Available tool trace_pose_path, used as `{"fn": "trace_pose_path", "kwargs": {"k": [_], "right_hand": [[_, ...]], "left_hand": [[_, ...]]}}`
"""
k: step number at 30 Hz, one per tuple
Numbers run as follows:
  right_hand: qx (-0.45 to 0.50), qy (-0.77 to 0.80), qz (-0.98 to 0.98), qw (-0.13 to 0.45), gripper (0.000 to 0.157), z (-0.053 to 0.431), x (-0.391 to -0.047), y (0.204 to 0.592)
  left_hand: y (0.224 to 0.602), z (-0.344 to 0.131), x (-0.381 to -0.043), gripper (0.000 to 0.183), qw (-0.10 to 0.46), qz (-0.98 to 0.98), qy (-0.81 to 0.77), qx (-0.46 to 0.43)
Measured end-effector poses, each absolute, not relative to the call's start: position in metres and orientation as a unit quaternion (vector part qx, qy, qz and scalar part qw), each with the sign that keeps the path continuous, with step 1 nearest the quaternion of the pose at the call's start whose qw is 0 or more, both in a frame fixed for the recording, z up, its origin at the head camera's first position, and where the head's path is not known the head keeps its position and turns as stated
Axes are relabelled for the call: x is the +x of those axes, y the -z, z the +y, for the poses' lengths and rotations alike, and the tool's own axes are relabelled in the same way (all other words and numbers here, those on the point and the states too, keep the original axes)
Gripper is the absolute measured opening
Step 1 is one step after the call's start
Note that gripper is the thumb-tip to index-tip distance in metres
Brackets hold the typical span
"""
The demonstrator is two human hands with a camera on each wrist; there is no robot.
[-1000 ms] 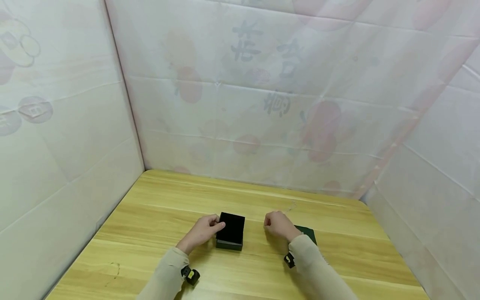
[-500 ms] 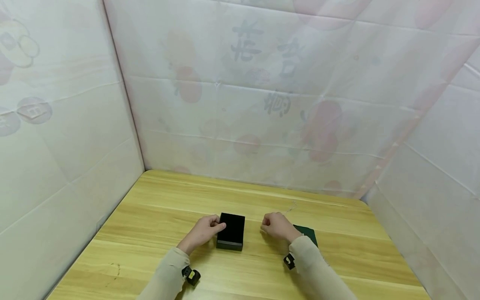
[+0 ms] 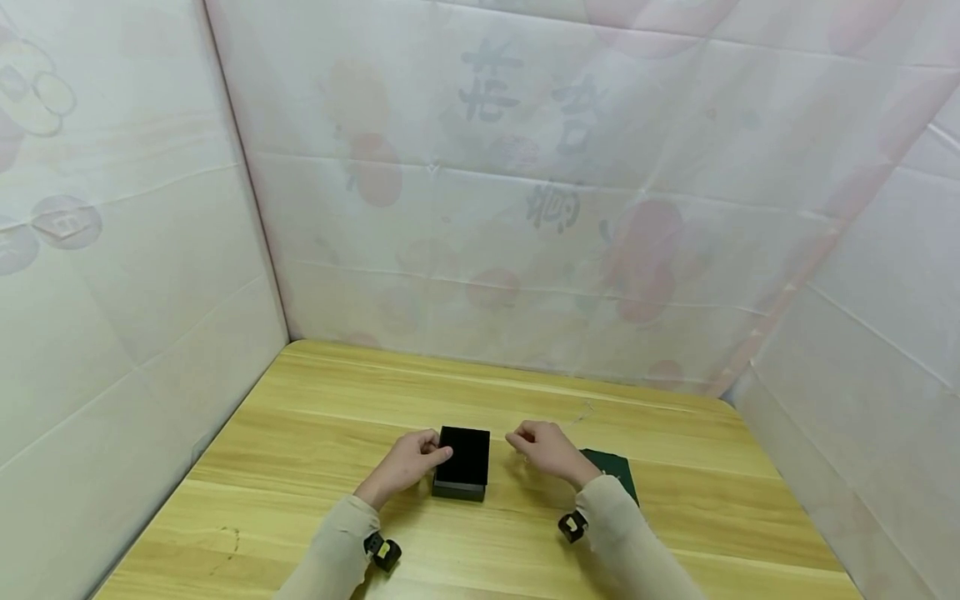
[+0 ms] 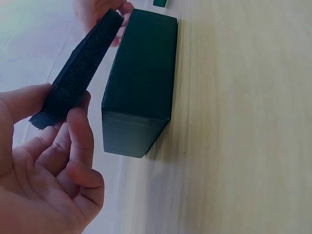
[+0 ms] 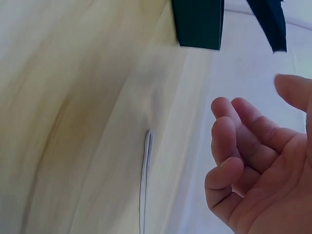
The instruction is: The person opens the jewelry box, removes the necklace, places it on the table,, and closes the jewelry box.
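Note:
My left hand (image 3: 405,462) pinches a black foam pad (image 4: 80,68) between thumb and fingers. The pad is tilted, held over the dark green box (image 4: 141,63) that stands on the table; the box's inside is hidden. Right of the box is my right hand (image 3: 549,450), raised over the table. In the right wrist view its thumb is apart from the loosely bent fingers (image 5: 226,139), and nothing lies between them. Below that hand a thin silver chain (image 5: 146,180) lies doubled on the wood.
A flat green lid (image 3: 615,467) with a small light mark lies by my right wrist, partly covered by it. A faint thin strand (image 3: 583,412) shows farther back on the wooden table (image 3: 360,392). Patterned cloth walls (image 3: 450,208) enclose the table.
My right hand has moved left toward the box, its fingers loosening from a tighter curl. More of the green lid shows. The left hand and foam pad stay nearly in place.

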State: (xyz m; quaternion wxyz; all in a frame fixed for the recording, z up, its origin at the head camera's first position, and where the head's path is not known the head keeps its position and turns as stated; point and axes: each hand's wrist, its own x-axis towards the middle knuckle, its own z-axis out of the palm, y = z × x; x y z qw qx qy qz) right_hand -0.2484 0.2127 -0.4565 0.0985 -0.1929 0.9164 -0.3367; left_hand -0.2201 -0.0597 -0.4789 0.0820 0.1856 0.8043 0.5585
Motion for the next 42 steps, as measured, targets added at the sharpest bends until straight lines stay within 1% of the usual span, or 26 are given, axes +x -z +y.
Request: {"fn": "trace_pose_path", "kwargs": {"k": [3, 6, 9, 13, 17, 21, 27, 29, 32, 34, 38, 40, 42], "right_hand": [[-0.185, 0.363, 0.907, 0.105, 0.051, 0.208, -0.246, 0.455], [-0.187, 0.393, 0.893, 0.114, 0.052, 0.202, -0.244, 0.453], [-0.187, 0.411, 0.884, 0.121, 0.049, 0.196, -0.242, 0.450], [-0.183, 0.427, 0.876, 0.130, 0.038, 0.182, -0.230, 0.431], [-0.180, 0.435, 0.872, 0.135, 0.035, 0.171, -0.218, 0.412], [-0.178, 0.435, 0.872, 0.139, 0.033, 0.166, -0.217, 0.411], [-0.195, 0.430, 0.872, 0.130, 0.024, 0.161, -0.221, 0.415], [-0.203, 0.428, 0.873, 0.119, 0.027, 0.161, -0.222, 0.417], [-0.202, 0.426, 0.875, 0.111, 0.034, 0.162, -0.228, 0.429], [-0.201, 0.426, 0.875, 0.107, 0.035, 0.164, -0.232, 0.438], [-0.198, 0.429, 0.874, 0.112, 0.039, 0.169, -0.239, 0.449], [-0.198, 0.434, 0.871, 0.114, 0.041, 0.170, -0.240, 0.450], [-0.193, 0.435, 0.872, 0.115, 0.042, 0.172, -0.241, 0.450]], "left_hand": [[0.479, -0.060, -0.220, 0.030, 0.081, 0.806, -0.555, 0.187], [0.479, -0.060, -0.220, 0.031, 0.080, 0.808, -0.553, 0.188], [0.480, -0.060, -0.220, 0.032, 0.080, 0.808, -0.552, 0.189], [0.478, -0.059, -0.220, 0.029, 0.077, 0.810, -0.549, 0.191], [0.476, -0.058, -0.219, 0.025, 0.072, 0.813, -0.544, 0.193], [0.475, -0.057, -0.220, 0.025, 0.072, 0.814, -0.544, 0.192], [0.475, -0.057, -0.220, 0.027, 0.075, 0.809, -0.551, 0.191], [0.475, -0.057, -0.220, 0.027, 0.075, 0.808, -0.551, 0.193], [0.475, -0.057, -0.221, 0.026, 0.074, 0.810, -0.548, 0.195], [0.475, -0.057, -0.221, 0.025, 0.072, 0.812, -0.545, 0.196], [0.476, -0.057, -0.222, 0.023, 0.065, 0.815, -0.540, 0.202], [0.476, -0.057, -0.223, 0.025, 0.063, 0.815, -0.539, 0.206], [0.477, -0.058, -0.223, 0.031, 0.067, 0.813, -0.540, 0.207]]}}
